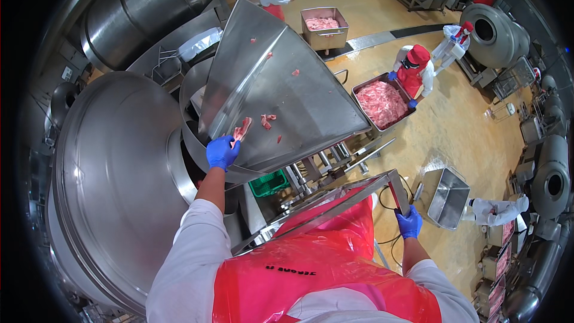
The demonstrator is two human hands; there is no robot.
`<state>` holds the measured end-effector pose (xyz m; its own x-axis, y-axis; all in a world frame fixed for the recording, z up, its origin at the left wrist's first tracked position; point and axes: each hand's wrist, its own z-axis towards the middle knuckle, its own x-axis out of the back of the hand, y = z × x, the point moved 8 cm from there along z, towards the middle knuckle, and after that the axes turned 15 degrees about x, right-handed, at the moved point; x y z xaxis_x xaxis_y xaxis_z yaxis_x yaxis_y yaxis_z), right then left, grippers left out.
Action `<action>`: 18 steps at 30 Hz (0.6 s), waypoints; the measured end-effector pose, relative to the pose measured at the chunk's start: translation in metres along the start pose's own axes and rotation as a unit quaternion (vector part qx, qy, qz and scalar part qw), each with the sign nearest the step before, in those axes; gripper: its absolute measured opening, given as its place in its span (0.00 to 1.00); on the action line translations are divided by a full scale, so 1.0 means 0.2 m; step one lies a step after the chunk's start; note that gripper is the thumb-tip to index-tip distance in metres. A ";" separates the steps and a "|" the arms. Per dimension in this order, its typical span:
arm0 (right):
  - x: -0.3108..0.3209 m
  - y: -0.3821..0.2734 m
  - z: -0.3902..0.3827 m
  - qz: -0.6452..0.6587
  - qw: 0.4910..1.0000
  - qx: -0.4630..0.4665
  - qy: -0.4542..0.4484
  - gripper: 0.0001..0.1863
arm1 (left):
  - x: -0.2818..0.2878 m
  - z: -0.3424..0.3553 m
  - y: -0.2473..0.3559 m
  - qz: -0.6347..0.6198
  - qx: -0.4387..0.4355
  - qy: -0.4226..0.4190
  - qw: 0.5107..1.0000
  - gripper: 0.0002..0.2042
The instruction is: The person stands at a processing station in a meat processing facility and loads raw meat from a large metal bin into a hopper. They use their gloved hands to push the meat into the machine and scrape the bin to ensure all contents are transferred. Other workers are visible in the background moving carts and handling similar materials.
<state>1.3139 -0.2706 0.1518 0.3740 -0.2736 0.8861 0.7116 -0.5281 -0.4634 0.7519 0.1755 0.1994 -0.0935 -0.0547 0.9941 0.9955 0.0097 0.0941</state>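
Observation:
My left hand (222, 153), in a blue glove, reaches to the lower edge of a large steel chute (299, 104). Its fingers are closed on the near end of a strip of raw meat (243, 128). Beside that strip, a smaller meat scrap (268, 121) and several tiny bits lie on the sloping steel. The chute leads toward the mouth of a big steel drum (119, 167) at my left. My right hand (409, 222), also gloved in blue, is wrapped round the end of a metal guard rail (397, 192) in front of me.
A person in a red apron (414, 72) holds a cart of raw meat (381, 104) right of the chute. Another meat-filled cart (324, 27) stands farther back. An empty steel cart (445, 197) is at the right, by a person in white (499, 210). A green crate (269, 183) sits below the chute.

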 end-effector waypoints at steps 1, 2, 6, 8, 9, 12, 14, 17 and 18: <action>0.00 -0.01 0.00 0.001 1.000 0.003 0.005 0.23 | 0.00 0.00 0.00 0.005 0.001 -0.003 1.000 0.15; 0.01 -0.01 0.00 0.003 1.000 0.007 0.009 0.23 | 0.00 0.00 0.00 0.001 -0.002 0.003 1.000 0.15; 0.01 -0.02 0.00 0.010 1.000 0.008 0.011 0.23 | 0.01 0.00 0.00 -0.005 -0.002 0.009 1.000 0.15; 0.02 -0.03 0.00 0.007 1.000 0.012 0.016 0.23 | 0.00 0.00 0.00 -0.004 0.000 0.005 1.000 0.15; 0.02 -0.03 0.00 0.006 1.000 0.010 0.015 0.23 | 0.00 0.00 0.00 -0.003 0.001 0.004 1.000 0.15; 0.02 -0.03 0.00 0.004 1.000 0.006 0.012 0.22 | 0.00 0.00 0.01 -0.002 0.000 0.004 1.000 0.15; 0.03 -0.03 0.00 0.005 1.000 0.011 0.013 0.23 | 0.01 -0.01 0.01 -0.004 0.002 0.005 1.000 0.15; 0.02 -0.02 0.00 -0.004 1.000 0.011 0.013 0.22 | 0.01 -0.01 0.00 -0.007 0.005 0.001 1.000 0.15; 0.01 -0.01 0.00 0.001 1.000 0.012 0.010 0.24 | 0.01 0.00 0.00 -0.006 0.005 0.000 1.000 0.15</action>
<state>1.3142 -0.2703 0.1541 0.3636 -0.2908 0.8850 0.7246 -0.5088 -0.4649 0.7525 0.1745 0.2006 -0.1058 -0.0550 0.9929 0.9941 0.0194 0.1070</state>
